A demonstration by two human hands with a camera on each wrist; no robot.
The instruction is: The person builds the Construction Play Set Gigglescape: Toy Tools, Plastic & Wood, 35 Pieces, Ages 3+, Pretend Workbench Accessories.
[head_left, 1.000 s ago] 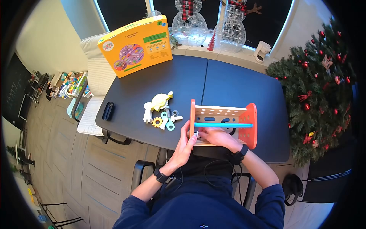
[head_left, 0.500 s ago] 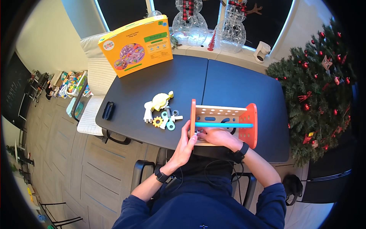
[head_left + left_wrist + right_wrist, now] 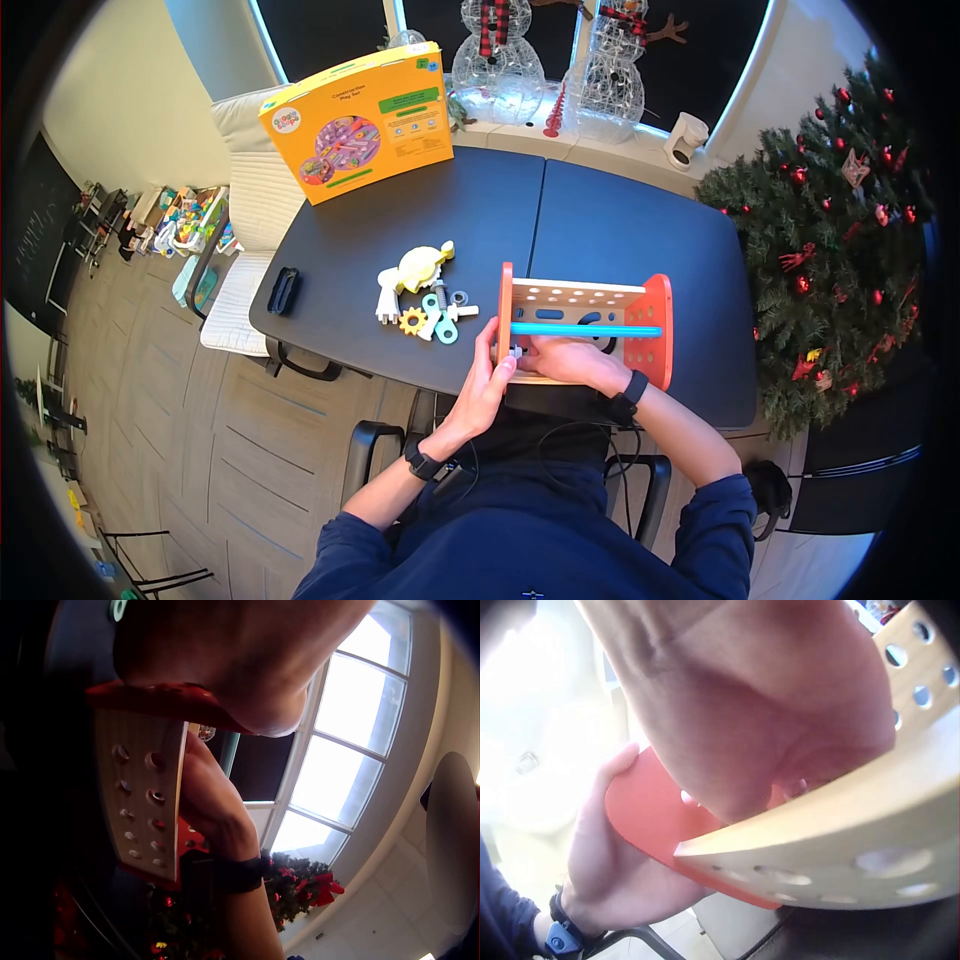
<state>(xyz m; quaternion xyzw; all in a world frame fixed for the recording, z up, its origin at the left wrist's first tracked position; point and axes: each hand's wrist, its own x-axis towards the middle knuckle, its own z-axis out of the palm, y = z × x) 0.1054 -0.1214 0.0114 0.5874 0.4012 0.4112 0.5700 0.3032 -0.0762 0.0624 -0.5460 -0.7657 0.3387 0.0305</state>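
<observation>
A wooden toolbox with holed side boards, red end panels and a blue bar stands at the table's front edge. The left hand grips its left end panel from outside, thumb near a small light-coloured piece. Inside the box, below the bar, reaches the right hand; its fingertips lie by that panel's inner face, mostly hidden. The right wrist view shows the left hand behind the red panel and the right hand over the holed board.
Left of the box lie a yellow piece, a yellow gear, a teal link and other loose parts. A black case rests at the table's left edge. A yellow carton stands at the back; a decorated tree is at right.
</observation>
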